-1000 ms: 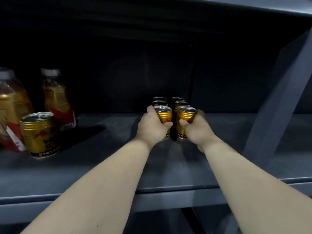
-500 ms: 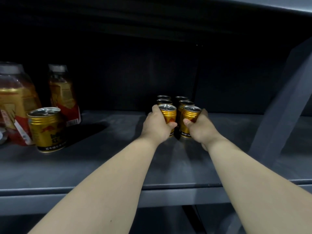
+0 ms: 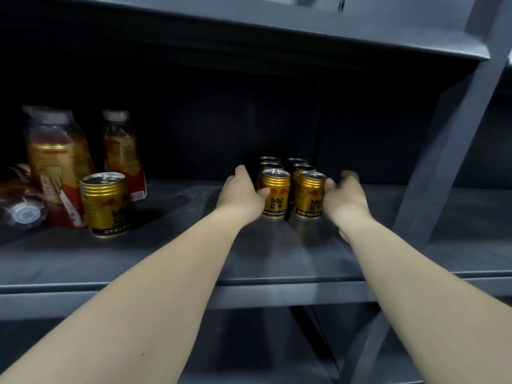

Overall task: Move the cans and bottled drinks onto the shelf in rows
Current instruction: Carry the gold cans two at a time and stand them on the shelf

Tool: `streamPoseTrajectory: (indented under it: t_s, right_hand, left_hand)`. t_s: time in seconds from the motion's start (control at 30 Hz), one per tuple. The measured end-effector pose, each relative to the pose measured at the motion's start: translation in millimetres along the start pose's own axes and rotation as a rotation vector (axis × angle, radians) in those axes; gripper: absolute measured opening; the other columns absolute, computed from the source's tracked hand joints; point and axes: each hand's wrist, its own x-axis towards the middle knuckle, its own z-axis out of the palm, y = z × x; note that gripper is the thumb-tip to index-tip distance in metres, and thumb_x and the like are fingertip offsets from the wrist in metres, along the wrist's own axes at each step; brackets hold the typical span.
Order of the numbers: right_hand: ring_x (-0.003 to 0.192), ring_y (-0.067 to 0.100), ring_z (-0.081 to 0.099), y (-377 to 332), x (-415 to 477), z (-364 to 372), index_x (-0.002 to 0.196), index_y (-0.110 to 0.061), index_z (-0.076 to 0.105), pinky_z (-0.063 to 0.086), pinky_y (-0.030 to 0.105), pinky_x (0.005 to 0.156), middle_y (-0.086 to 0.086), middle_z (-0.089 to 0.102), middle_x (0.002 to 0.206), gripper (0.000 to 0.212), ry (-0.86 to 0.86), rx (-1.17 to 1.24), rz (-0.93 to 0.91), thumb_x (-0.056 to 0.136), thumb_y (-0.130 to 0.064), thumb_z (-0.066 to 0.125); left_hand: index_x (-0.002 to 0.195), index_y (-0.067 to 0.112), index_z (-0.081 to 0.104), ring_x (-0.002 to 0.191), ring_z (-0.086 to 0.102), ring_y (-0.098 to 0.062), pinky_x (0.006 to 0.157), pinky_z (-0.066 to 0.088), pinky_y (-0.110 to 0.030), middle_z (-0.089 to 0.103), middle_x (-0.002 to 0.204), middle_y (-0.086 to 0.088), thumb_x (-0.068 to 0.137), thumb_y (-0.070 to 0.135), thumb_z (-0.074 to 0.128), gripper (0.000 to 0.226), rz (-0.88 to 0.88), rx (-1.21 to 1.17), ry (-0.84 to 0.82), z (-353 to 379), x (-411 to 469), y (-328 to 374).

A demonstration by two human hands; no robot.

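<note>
Gold cans stand in two short rows between the hands, three deep as far as the tops show, on the dark grey shelf [image 3: 277, 261]. The left hand [image 3: 240, 195] is curled against the side of the front left can [image 3: 274, 195], thumb laid on its face and fingers reaching round the far side — touching it, though whether it grips or only steadies I cannot tell. The right hand [image 3: 345, 195] sits just beside the front right can [image 3: 309, 197] with fingers loosely spread and blurred; it looks slack rather than clamped, at most a fingertip on the metal. Judging from this, the block of six is placed and is being squared up or let go. Well off beyond the left hand, work remains: one more gold can [image 3: 106, 204] stands alone near the shelf's front edge, two bottled drinks — a near bottle [image 3: 56, 164] and a far bottle [image 3: 123, 151] behind it — stand upright but in no clear row, and a toppled bottle [image 3: 19, 206] lies on its side with its cap toward the camera. So roughly half seems sorted, the bottles and the stray can still to be lined up. On the front cans "Red Bull" reads clearly, with Chinese characters beneath and a band at the foot reading in part "Red Bull Vitamin Functional". The bottle labels are red and yellow, too blurred to read.
</note>
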Motion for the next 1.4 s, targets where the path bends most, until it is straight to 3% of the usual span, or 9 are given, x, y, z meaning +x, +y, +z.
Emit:
streamPoseTrajectory:
  t_s: [0.13, 0.2, 0.4, 0.63, 0.97, 1.13, 1.4]
  right_hand:
    - [0.134, 0.031, 0.045, -17.7, -29.1, 12.2, 0.151, -0.014, 0.031, 0.041, 0.043, 0.109, 0.011, 0.043, 0.149, 0.054, 0.015, -0.03, -0.073, 0.103, -0.031, 0.051]
    - [0.135, 0.031, 0.043, -28.1, -46.8, 21.2, 0.15, -0.014, 0.033, 0.04, 0.042, 0.109, 0.009, 0.043, 0.149, 0.054, -0.029, -0.041, -0.118, 0.103, -0.032, 0.052]
    - [0.136, 0.032, 0.044, -53.7, -105.0, 59.8, 0.154, -0.015, 0.031, 0.038, 0.038, 0.109, 0.012, 0.045, 0.151, 0.061, -0.301, -0.142, -0.206, 0.102, -0.04, 0.052]
    - [0.146, 0.027, 0.033, -73.3, -162.8, 110.4, 0.158, -0.015, 0.022, 0.031, 0.033, 0.113, 0.009, 0.031, 0.161, 0.069, -0.517, -0.338, -0.348, 0.102, -0.047, 0.048]
    - [0.149, 0.03, 0.024, -98.8, -204.6, 156.1, 0.158, -0.018, 0.024, 0.027, 0.043, 0.119, 0.008, 0.027, 0.163, 0.07, -0.591, -0.556, -0.526, 0.101, -0.054, 0.042]
    - [0.144, 0.033, 0.031, -104.9, -214.6, 170.4, 0.155, -0.025, 0.031, 0.033, 0.048, 0.116, 0.009, 0.035, 0.159, 0.065, -0.616, -0.572, -0.567, 0.099, -0.056, 0.042]
    - [0.134, 0.033, 0.041, -117.5, -230.7, 183.0, 0.145, -0.022, 0.042, 0.04, 0.049, 0.108, 0.008, 0.045, 0.147, 0.057, -0.642, -0.573, -0.562, 0.098, -0.055, 0.045]
  left_hand:
    - [0.152, 0.015, 0.025, 0.132, 0.045, -0.03, 0.091, 0.04, -0.03, 0.04, 0.149, -0.012, 0.099, 0.034, 0.058, 0.065, 0.03, 0.115, 0.033, -27.7, -15.5, -10.9]
    - [0.151, 0.015, 0.027, 0.13, 0.045, -0.031, 0.094, 0.041, -0.034, 0.039, 0.148, -0.012, 0.1, 0.034, 0.055, 0.061, 0.095, 0.207, 0.021, -41.9, -28.9, -20.6]
    - [0.153, 0.012, 0.025, 0.134, 0.039, -0.034, 0.108, 0.038, -0.04, 0.036, 0.151, -0.015, 0.1, 0.033, 0.054, 0.064, 0.267, 0.437, -0.05, -82.5, -71.6, -58.1]
    - [0.147, 0.014, 0.033, 0.128, 0.045, -0.031, 0.103, 0.043, -0.043, 0.045, 0.143, -0.01, 0.1, 0.034, 0.053, 0.055, 0.257, 0.542, 0.021, -145.7, -108.7, -104.6]
    - [0.136, 0.016, 0.044, 0.123, 0.046, -0.028, 0.106, 0.038, -0.045, 0.053, 0.133, -0.005, 0.096, 0.043, 0.052, 0.049, 0.298, 0.777, 0.109, -209.9, -144.3, -157.1]
    - [0.143, 0.018, 0.04, 0.139, 0.034, -0.029, 0.117, 0.027, -0.046, 0.045, 0.146, -0.005, 0.098, 0.043, 0.05, 0.053, 0.278, 0.84, 0.128, -234.9, -155.6, -171.7]
    - [0.142, 0.016, 0.043, 0.132, 0.038, -0.028, 0.113, 0.03, -0.043, 0.049, 0.141, -0.004, 0.098, 0.039, 0.049, 0.05, 0.26, 0.92, 0.189, -267.6, -168.3, -193.1]
